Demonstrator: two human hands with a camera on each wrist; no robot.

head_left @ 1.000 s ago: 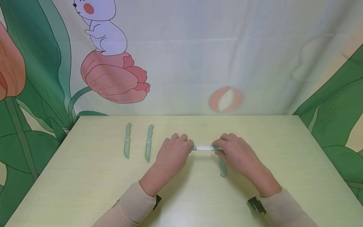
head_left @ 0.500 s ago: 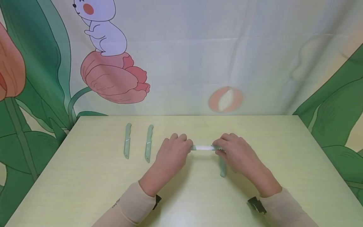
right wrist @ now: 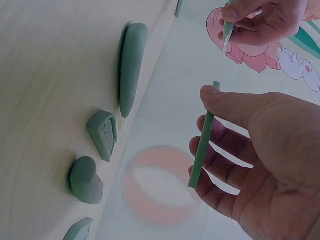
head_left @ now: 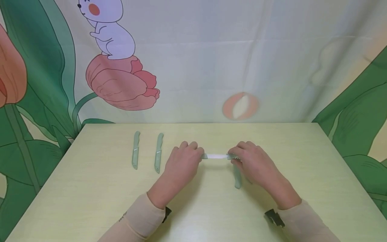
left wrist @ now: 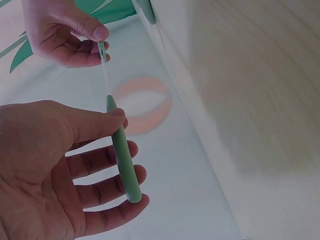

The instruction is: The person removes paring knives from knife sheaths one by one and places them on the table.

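Note:
My left hand (head_left: 184, 164) pinches the green handle (left wrist: 125, 155) of a small knife between thumb and fingers. My right hand (head_left: 254, 164) holds the knife's green sheath (right wrist: 202, 145). Between the hands a stretch of the white blade (head_left: 217, 156) is bare, lying level above the table, and its far end is inside the sheath. Beneath the right hand, the handle of another green knife (head_left: 237, 178) shows on the table; the rest of it is hidden in the head view.
Two sheathed green knives, one at the far left (head_left: 136, 150) and one nearer (head_left: 158, 153), lie on the pale wooden table (head_left: 90, 195). The right wrist view shows several green knife parts, including a rounded handle (right wrist: 134, 70). Behind hangs a printed curtain (head_left: 193, 67).
Both hands have drifted slightly apart and up in the head view, the left one leftward. A little more blade shows between handle and sheath. The knives on the table have stayed put.

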